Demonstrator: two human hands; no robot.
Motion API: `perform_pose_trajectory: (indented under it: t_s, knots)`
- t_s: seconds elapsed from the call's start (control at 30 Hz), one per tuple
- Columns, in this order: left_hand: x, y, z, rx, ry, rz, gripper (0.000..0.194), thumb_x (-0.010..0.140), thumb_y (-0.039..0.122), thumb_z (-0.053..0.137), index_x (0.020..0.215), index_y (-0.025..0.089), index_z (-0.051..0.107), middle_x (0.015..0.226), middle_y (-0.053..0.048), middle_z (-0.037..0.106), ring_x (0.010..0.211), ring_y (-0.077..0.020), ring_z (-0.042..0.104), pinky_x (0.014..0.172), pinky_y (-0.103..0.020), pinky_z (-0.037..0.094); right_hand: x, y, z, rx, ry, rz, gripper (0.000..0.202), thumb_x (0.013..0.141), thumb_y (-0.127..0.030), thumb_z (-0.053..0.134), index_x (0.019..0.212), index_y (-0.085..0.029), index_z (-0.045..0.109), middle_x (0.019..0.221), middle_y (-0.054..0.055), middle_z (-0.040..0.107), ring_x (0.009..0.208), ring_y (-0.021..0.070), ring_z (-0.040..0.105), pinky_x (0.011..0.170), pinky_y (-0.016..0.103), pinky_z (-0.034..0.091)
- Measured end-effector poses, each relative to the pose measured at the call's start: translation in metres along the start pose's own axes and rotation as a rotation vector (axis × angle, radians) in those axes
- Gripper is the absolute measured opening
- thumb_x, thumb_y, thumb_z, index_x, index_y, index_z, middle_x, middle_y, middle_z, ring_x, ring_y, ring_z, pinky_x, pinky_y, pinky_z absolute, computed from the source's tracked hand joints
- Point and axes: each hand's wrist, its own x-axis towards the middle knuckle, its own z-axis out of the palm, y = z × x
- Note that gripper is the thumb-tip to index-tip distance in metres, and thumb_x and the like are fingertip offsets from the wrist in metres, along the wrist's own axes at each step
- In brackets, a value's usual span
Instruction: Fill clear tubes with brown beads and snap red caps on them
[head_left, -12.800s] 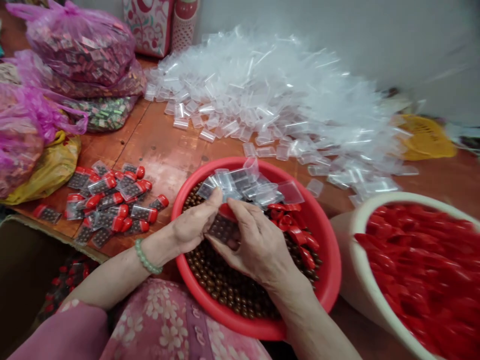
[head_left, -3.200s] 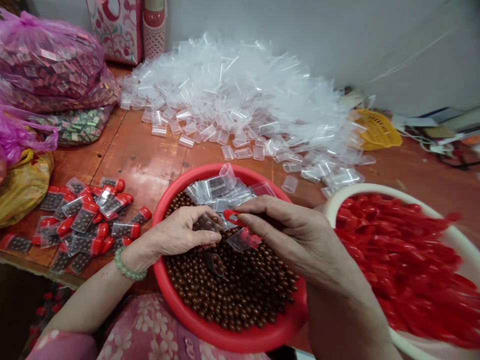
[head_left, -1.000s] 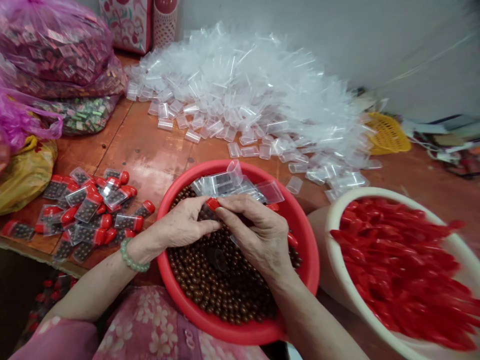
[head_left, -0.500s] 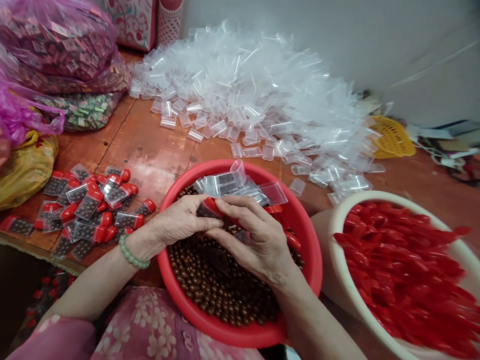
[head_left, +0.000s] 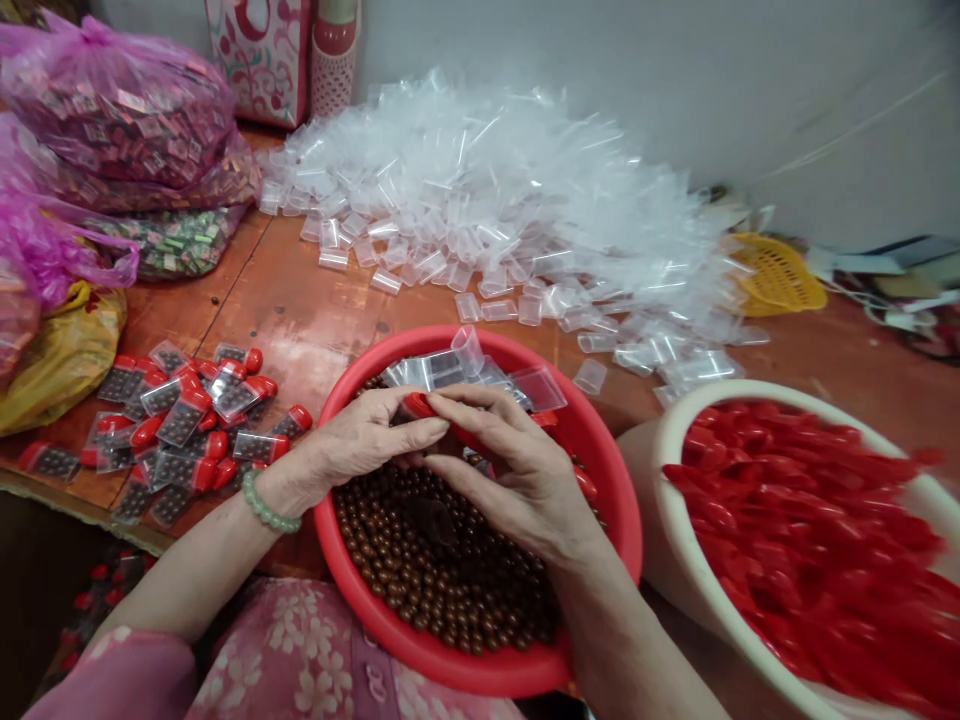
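Note:
Over the red basin (head_left: 328, 540) of brown beads (head_left: 420, 590), my left hand (head_left: 375, 430) holds a small clear plastic case with a red cap (head_left: 418, 404). Its body is mostly hidden behind my fingers. My right hand (head_left: 517, 460) has its fingertips against the capped end, thumb lower and a little apart from the fingers. Inside the basin, at its far side, lie clear sleeves (head_left: 435, 370) and several red caps (head_left: 585, 484). To the left is a pile of bead-filled cases with red caps (head_left: 184, 415).
A large heap of clear plastic sleeves (head_left: 510, 190) covers the back of the wooden table (head_left: 247, 300). At right stands a cream tub (head_left: 671, 430) full of red caps (head_left: 795, 520). Pink bags (head_left: 142, 110) of small packets sit at left; a yellow basket (head_left: 780, 275) lies at back right.
My left thumb has moved up and forward over the case. My right thumb has shifted slightly. The camera view has tilted a little; the piles look the same.

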Motion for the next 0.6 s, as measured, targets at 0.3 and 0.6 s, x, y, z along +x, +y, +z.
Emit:
perform_pose_trajectory:
  t_s: [0.3,0.6]
  knots:
    - [0.001,0.003,0.003,0.016,-0.05,-0.099,0.033,0.078,0.045,0.069,0.082,0.014,0.058,0.071,0.002,0.054,0.063,-0.0075,0.049,0.065,-0.024,0.041,0.002,0.012,-0.005,0.602,0.296,0.418,0.03,0.071,-0.021,0.08,0.096,-0.026,0.064,0.085,-0.002,0.075,0.058,0.0107,0.066,0.056,0.022,0.058]
    - [-0.001,-0.001,0.002,-0.121,-0.092,-0.126,0.037,0.071,0.029,0.078,0.101,0.014,0.064,0.089,-0.001,0.064,0.081,-0.0127,0.055,0.081,-0.028,0.041,0.002,0.005,0.006,-0.183,-0.019,-0.103,0.061,0.085,-0.051,0.063,0.137,-0.021,0.051,0.114,0.013,0.069,0.101,0.0277,0.064,0.087,0.045,0.054]
